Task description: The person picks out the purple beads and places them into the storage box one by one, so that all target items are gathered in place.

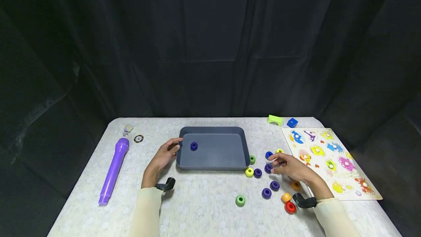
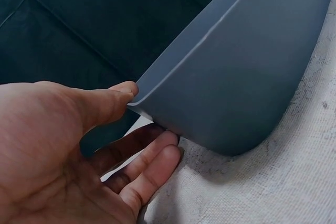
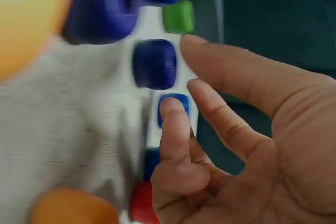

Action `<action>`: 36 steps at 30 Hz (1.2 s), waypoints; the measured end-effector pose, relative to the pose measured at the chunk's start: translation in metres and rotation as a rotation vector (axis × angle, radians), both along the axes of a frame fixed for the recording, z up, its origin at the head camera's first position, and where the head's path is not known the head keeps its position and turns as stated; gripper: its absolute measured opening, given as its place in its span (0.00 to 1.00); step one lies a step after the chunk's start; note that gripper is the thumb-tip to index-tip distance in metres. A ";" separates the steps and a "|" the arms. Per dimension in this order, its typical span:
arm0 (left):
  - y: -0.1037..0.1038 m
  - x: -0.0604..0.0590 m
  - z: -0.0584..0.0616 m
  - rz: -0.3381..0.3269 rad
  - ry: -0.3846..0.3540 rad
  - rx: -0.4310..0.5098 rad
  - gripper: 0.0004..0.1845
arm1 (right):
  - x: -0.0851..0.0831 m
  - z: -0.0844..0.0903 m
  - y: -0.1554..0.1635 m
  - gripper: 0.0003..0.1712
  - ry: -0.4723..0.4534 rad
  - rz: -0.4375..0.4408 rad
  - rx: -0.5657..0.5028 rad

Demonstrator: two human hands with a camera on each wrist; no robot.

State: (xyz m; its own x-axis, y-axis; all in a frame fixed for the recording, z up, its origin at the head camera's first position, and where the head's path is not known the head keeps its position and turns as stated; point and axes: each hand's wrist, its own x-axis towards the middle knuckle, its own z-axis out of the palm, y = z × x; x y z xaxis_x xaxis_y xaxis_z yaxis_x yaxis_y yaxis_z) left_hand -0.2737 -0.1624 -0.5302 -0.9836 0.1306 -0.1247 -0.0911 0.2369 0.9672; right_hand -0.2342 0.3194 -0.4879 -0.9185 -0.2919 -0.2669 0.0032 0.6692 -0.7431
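A grey tray (image 1: 215, 168) lies mid-table, with one dark purple bead (image 1: 194, 146) inside near its left end. My left hand (image 1: 166, 153) holds the tray's left edge. In the left wrist view, thumb and fingers meet the tray wall (image 2: 226, 82) from the rim and from lower on its outside. Over the loose beads to the right hovers my right hand (image 1: 292, 167), thumb and fingers parted around a dark purple bead (image 1: 268, 168). The right wrist view has that dark purple bead (image 3: 155, 64) just off the fingertips, with a blue bead (image 3: 181, 106) behind one finger.
Several beads lie right of the tray, among them yellow (image 1: 249, 172), green (image 1: 240, 200), orange (image 1: 286, 197) and red (image 1: 290, 207). A picture puzzle board (image 1: 323, 156) covers the right side. Green (image 1: 275, 120) and blue blocks (image 1: 292, 122) stand behind. A purple tube (image 1: 114, 171) lies left.
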 end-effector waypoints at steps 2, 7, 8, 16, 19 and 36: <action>0.000 0.001 -0.001 0.004 0.003 0.005 0.22 | 0.002 -0.005 -0.002 0.24 0.041 0.025 0.018; 0.002 0.002 0.001 0.009 0.014 0.000 0.21 | 0.002 -0.012 -0.007 0.21 0.104 0.022 0.050; 0.002 0.002 0.001 0.008 0.014 -0.001 0.22 | 0.002 -0.012 -0.008 0.21 0.107 0.020 0.055; 0.003 0.001 0.001 0.020 0.000 0.010 0.22 | 0.005 -0.014 -0.014 0.20 0.127 -0.041 0.098; 0.003 0.001 0.000 0.024 -0.002 0.011 0.22 | 0.006 -0.013 -0.015 0.21 0.130 -0.052 0.119; 0.004 0.002 0.003 0.026 0.001 0.001 0.22 | -0.042 0.062 -0.047 0.21 0.173 0.026 0.074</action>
State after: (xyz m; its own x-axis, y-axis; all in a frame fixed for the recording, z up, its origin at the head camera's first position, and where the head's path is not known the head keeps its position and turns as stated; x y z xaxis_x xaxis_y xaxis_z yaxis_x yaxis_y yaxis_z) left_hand -0.2720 -0.1581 -0.5270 -0.9868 0.1048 -0.1234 -0.0961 0.2338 0.9675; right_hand -0.2762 0.2722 -0.4254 -0.9448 -0.3020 -0.1271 -0.1389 0.7204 -0.6795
